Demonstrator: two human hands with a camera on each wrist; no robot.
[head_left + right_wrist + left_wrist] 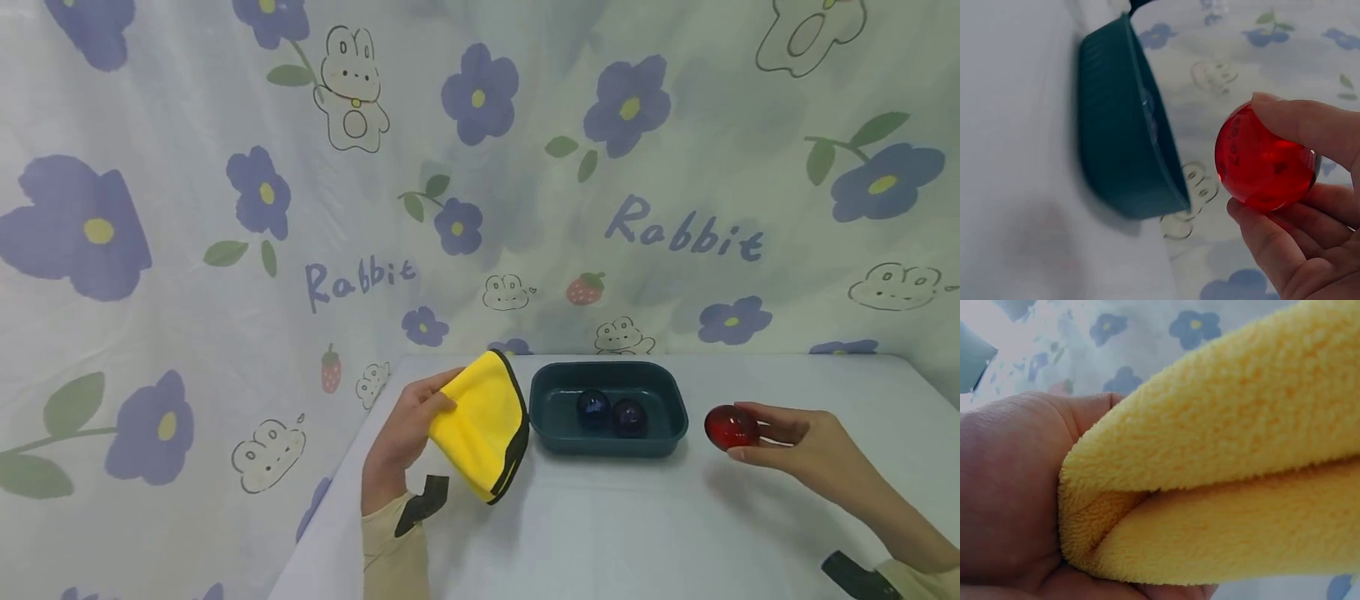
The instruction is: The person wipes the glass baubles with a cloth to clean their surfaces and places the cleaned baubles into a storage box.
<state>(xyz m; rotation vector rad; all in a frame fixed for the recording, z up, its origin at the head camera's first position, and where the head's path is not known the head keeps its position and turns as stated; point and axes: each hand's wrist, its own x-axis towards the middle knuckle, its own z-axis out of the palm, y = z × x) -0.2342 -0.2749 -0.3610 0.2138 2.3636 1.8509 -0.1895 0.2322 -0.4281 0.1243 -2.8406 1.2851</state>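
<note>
My left hand (pixel 408 425) grips a folded yellow cloth (pixel 480 421) with a black edge, held up at the left of a dark teal dish. Seen from the left wrist, the plush fold of the cloth (pixel 1210 437) lies between thumb and fingers. In my right hand (pixel 802 442) a clear red ball (pixel 729 427) is pinched between thumb and fingertips, to the right of the dish. The right wrist view shows dark marks on this red ball (pixel 1266 159). Inside the teal dish (pixel 607 447) sit a dark blue ball (pixel 592 407) and a dark purple ball (pixel 628 418).
The dish stands near the back of a white table (pixel 600 533). Behind and to the left hangs a pale curtain (pixel 540 217) printed with flowers and rabbits. Black straps (pixel 423 502) cross both sleeves at the wrists.
</note>
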